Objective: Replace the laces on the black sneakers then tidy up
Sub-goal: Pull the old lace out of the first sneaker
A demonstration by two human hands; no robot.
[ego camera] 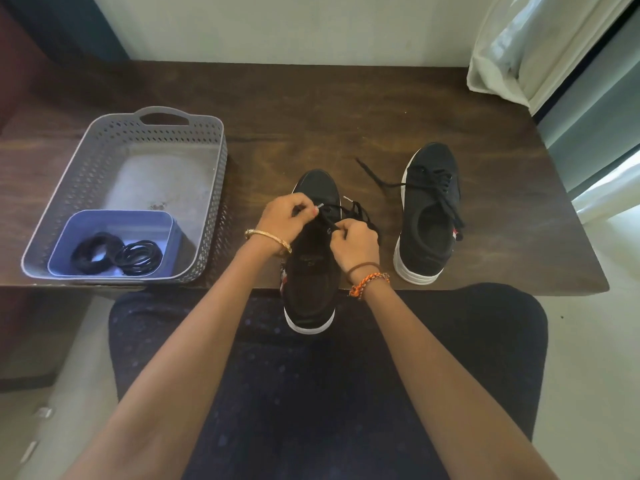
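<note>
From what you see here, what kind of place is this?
Probably a room in a home. A dark wooden table stands against a plain wall, a light curtain hangs at a window on the right, and a grey basket sits on the table.

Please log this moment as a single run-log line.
left hand: pinches lace tip | right hand: grips lace | near sneaker: being laced | far sneaker: on table, lace loose

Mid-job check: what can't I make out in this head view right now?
- Which eyelet the lace enters: hidden under left hand and right hand, head view.
- Near sneaker logo: too small.
- Black coils in blue tub: laces or bands, unclear.
- Far sneaker lacing: black on black.
</note>
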